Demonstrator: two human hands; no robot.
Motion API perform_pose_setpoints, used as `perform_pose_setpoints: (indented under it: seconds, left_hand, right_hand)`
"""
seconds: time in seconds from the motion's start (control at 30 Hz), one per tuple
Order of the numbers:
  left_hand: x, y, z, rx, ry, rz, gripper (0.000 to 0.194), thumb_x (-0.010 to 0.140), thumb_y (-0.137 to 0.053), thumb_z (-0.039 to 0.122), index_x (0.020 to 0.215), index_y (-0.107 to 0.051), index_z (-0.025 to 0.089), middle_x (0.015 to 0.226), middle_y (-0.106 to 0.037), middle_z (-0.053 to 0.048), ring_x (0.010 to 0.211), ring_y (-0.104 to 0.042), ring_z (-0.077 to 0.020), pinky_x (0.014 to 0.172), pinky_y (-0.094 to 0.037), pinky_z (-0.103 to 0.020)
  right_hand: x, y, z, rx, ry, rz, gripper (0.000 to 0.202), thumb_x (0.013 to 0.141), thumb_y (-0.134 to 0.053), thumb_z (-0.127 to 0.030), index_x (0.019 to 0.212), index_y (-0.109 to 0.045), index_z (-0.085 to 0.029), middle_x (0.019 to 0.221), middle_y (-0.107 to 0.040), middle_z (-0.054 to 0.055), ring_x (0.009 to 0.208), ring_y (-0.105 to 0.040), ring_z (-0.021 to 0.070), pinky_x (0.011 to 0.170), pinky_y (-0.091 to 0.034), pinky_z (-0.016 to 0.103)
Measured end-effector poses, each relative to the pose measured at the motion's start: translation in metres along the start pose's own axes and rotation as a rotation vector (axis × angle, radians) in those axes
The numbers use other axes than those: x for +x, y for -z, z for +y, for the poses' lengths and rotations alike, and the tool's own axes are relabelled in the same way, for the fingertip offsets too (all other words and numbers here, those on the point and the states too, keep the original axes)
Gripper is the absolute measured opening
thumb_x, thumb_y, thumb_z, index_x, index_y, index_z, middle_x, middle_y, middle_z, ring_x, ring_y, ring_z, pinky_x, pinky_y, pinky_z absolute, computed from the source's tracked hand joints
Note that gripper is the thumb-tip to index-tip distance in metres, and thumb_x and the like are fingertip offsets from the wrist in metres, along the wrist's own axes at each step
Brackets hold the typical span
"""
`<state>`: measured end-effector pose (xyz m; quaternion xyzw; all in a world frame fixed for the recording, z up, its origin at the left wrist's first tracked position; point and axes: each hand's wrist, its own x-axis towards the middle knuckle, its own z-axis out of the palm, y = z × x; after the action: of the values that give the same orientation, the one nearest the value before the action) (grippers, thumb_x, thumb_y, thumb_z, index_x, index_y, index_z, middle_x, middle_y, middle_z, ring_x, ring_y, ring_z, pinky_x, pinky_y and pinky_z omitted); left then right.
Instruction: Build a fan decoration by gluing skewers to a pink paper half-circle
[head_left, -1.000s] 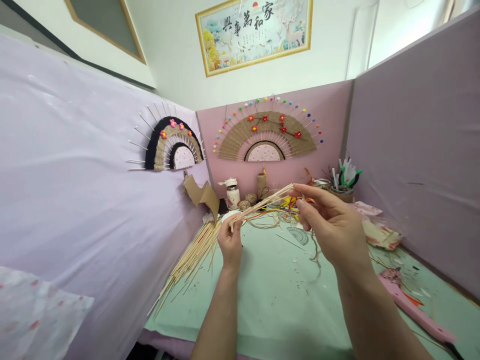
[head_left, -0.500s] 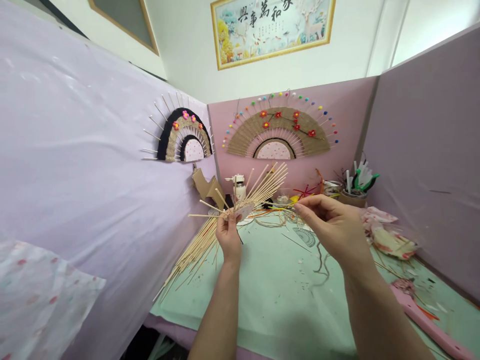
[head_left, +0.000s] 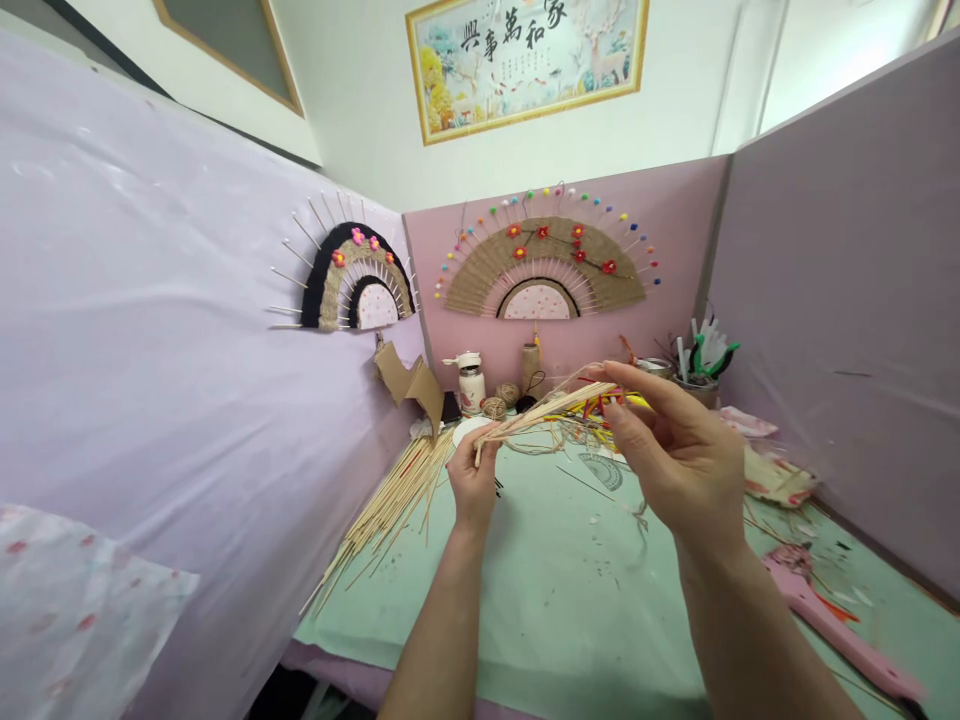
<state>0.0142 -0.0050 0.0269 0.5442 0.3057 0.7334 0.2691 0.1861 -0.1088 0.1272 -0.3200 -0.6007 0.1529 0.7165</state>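
Note:
My left hand (head_left: pixel 474 482) is closed around the narrow end of a fan of thin wooden sticks (head_left: pixel 551 408), now turned nearly edge-on and pointing right. At the sticks' far ends is my right hand (head_left: pixel 679 455), thumb and forefinger apart on either side of the tips. A strand of twine (head_left: pixel 564 380) runs above the sticks to the right forefinger, and a loose tail dangles below that hand. The right hand's other fingers are curled and partly hidden.
A pile of loose sticks (head_left: pixel 386 500) lies at left. Behind stand a white bottle (head_left: pixel 471 385), twine balls (head_left: pixel 495 406) and a cardboard piece (head_left: pixel 411 385). A protractor (head_left: pixel 602 470) rests mid-table; a pink-handled tool (head_left: pixel 840 625) lies right. Two woven fans (head_left: pixel 551 262) hang on the partitions.
The fan of sticks has turned from facing me to nearly edge-on, its tips swinging right toward my right hand. Both hands have come closer together, and the view has shifted slightly.

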Motion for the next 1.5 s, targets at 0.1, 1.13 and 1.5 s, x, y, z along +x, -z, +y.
perform_pose_setpoints:
  seconds: [0.1,1.13,1.5]
  left_hand:
    - [0.001,0.000,-0.001,-0.029,0.023,0.036,0.030,0.081,-0.067,0.046,0.095,-0.072,0.019,0.094,-0.072,-0.007,0.083,-0.067,-0.0177,0.079,-0.054,-0.032]
    - [0.010,0.008,0.010,-0.328,0.139,0.300,0.028,0.076,-0.073,0.044,0.081,-0.065,0.018,0.081,-0.064,0.001,0.078,-0.063,-0.0110,0.083,-0.055,-0.029]
    - [0.013,0.004,0.012,-0.640,0.368,0.285,0.024,0.070,-0.078,0.034,0.079,-0.063,0.018,0.081,-0.067,0.002,0.079,-0.066,-0.0102,0.079,-0.056,-0.027]
  right_hand:
    - [0.001,0.001,0.000,-0.031,0.008,0.027,0.031,0.088,-0.062,-0.025,0.118,-0.067,-0.030,0.113,-0.071,0.005,0.054,-0.053,0.0086,0.042,-0.038,0.023]
    - [0.016,0.000,0.032,-0.367,-0.099,-0.009,0.021,0.083,-0.065,-0.038,0.079,-0.069,-0.019,0.062,-0.064,0.000,0.052,-0.051,0.0115,0.048,-0.036,0.024]
    - [0.024,-0.021,0.111,-0.996,-0.290,-0.626,0.015,0.086,-0.057,-0.022,0.076,-0.068,-0.019,0.082,-0.072,0.007,0.079,-0.064,0.0193,0.065,-0.035,0.025]
